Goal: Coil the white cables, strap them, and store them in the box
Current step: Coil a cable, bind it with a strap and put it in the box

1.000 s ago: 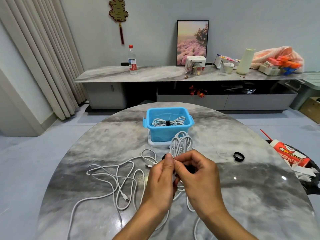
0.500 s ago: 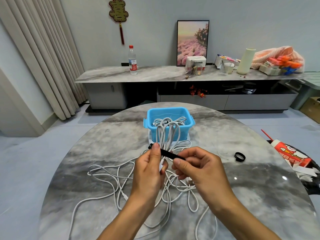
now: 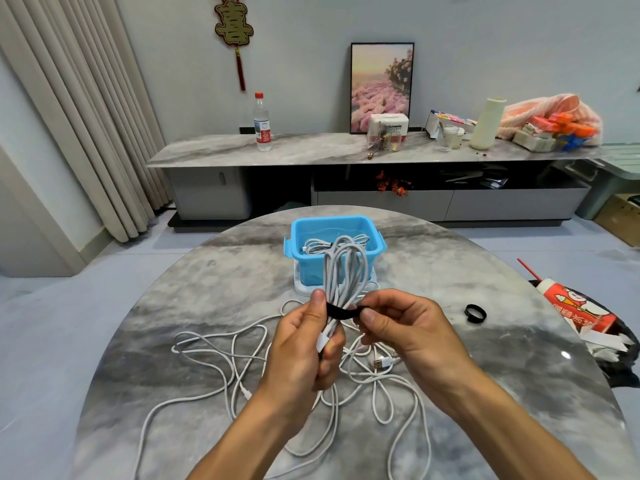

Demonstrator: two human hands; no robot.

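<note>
My left hand (image 3: 304, 348) grips a coiled white cable (image 3: 341, 271), held upright above the round marble table (image 3: 207, 306). A black strap (image 3: 343, 311) runs across the coil's waist. My right hand (image 3: 408, 327) pinches the strap's right end between thumb and forefinger, and my left thumb presses its left end. Behind the coil stands the blue box (image 3: 301, 237), holding another strapped white cable (image 3: 315, 245). Loose white cables (image 3: 221, 358) sprawl over the table under my hands.
A second black strap, rolled into a ring (image 3: 475, 313), lies on the table to the right. A red and white carton (image 3: 571, 306) sits off the table's right edge. A long sideboard (image 3: 311, 150) with a bottle stands along the far wall.
The coil has risen and now stands more upright. The strap, earlier stretched slanting in front of the coil, is now drawn around its waist between both hands.
</note>
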